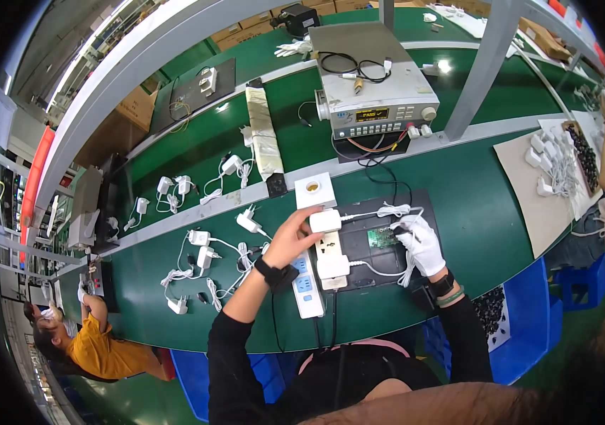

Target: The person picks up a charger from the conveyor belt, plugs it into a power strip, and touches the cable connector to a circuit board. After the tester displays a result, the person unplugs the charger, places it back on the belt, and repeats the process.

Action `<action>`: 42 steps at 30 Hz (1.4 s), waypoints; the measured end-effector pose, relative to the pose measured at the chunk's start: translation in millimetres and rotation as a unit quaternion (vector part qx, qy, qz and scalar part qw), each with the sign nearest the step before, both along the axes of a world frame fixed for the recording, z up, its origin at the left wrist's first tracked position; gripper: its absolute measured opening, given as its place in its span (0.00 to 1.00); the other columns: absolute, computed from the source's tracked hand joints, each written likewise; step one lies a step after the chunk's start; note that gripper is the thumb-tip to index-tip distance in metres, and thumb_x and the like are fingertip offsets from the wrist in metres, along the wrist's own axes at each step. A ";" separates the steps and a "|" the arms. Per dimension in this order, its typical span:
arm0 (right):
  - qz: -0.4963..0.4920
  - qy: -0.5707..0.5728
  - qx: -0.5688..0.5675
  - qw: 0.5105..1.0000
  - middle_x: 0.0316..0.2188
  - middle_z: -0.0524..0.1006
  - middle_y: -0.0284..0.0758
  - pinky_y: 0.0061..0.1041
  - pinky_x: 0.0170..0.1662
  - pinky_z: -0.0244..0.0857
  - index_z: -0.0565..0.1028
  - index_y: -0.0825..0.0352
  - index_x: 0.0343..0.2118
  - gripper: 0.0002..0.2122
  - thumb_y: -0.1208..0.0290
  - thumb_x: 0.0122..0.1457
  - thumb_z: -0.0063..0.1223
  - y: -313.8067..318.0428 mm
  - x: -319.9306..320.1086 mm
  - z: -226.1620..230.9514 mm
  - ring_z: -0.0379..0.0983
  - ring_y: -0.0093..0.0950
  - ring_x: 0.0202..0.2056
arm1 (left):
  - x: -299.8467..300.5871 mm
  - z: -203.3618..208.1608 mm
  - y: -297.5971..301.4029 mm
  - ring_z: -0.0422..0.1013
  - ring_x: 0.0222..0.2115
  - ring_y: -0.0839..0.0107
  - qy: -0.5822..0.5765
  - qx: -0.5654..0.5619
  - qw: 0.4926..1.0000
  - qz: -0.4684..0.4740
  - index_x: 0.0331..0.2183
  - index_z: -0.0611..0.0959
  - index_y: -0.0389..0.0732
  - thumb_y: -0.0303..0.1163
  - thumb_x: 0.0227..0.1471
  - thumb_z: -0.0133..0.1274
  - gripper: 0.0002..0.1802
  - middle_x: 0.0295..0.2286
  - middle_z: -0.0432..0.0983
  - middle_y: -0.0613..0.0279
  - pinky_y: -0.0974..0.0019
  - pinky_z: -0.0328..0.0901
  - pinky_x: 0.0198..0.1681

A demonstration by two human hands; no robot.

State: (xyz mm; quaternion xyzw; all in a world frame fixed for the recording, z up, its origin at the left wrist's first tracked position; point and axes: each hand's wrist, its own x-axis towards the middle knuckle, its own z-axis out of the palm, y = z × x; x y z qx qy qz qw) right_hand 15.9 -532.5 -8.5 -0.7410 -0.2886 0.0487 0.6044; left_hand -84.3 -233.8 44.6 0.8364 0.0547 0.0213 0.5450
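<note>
My bare left hand (294, 239) grips a white power adapter (326, 221) at the upper end of a white socket strip (329, 248). A second white adapter (333, 267) sits at the strip's lower end. My right hand (421, 244), in a white glove, pinches a small dark cable plug (397, 229) beside a green circuit board (382, 238). White cables run from both adapters toward that hand, and its fingers partly hide the plug. Board and strip lie on a dark mat (368, 275). Left of them is a power strip with blue sockets (304, 283).
Several white adapters with coiled cables (203, 258) lie to the left. A grey test instrument (373, 92) with a lit screen stands behind. More adapters rest on cardboard (518, 177) at the right. Blue bins (522, 319) stand below the table edge. Other people work at both sides.
</note>
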 end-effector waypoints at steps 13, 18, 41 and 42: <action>0.049 -0.086 -0.192 0.976 0.32 0.75 0.38 0.31 0.39 0.67 0.79 0.62 0.38 0.10 0.71 0.52 0.56 22.5 7.2 22.0 0.72 0.37 0.34 | 87.2 87.5 71.5 0.73 0.34 0.70 -0.246 -0.208 0.934 0.154 0.53 0.68 0.34 0.20 0.49 0.55 0.28 0.42 0.72 0.57 0.67 0.71 0.37; 0.019 -0.057 -0.180 0.982 0.33 0.75 0.38 0.32 0.40 0.66 0.78 0.61 0.41 0.13 0.72 0.50 0.57 14.6 0.7 11.2 0.72 0.37 0.36 | 136.3 59.1 120.6 0.73 0.37 0.69 -0.314 -0.032 0.944 0.095 0.52 0.71 0.40 0.21 0.49 0.55 0.27 0.42 0.70 0.61 0.68 0.71 0.40; -0.035 -0.050 0.020 0.998 0.44 0.72 0.41 0.29 0.44 0.65 0.72 0.67 0.50 0.24 0.72 0.47 0.59 -5.6 -15.2 44.4 0.71 0.34 0.40 | 9.2 109.0 136.5 0.70 0.23 0.74 -0.126 -0.258 0.957 0.036 0.53 0.68 0.42 0.25 0.52 0.45 0.24 0.41 0.74 0.50 0.80 0.61 0.18; -0.025 -0.097 0.029 0.995 0.46 0.71 0.41 0.30 0.44 0.65 0.70 0.67 0.52 0.26 0.70 0.46 0.60 -1.4 -15.8 61.6 0.70 0.33 0.41 | -10.3 126.6 117.6 0.70 0.25 0.75 -0.106 -0.389 0.914 -0.040 0.51 0.69 0.43 0.28 0.54 0.47 0.20 0.41 0.73 0.48 0.81 0.58 0.16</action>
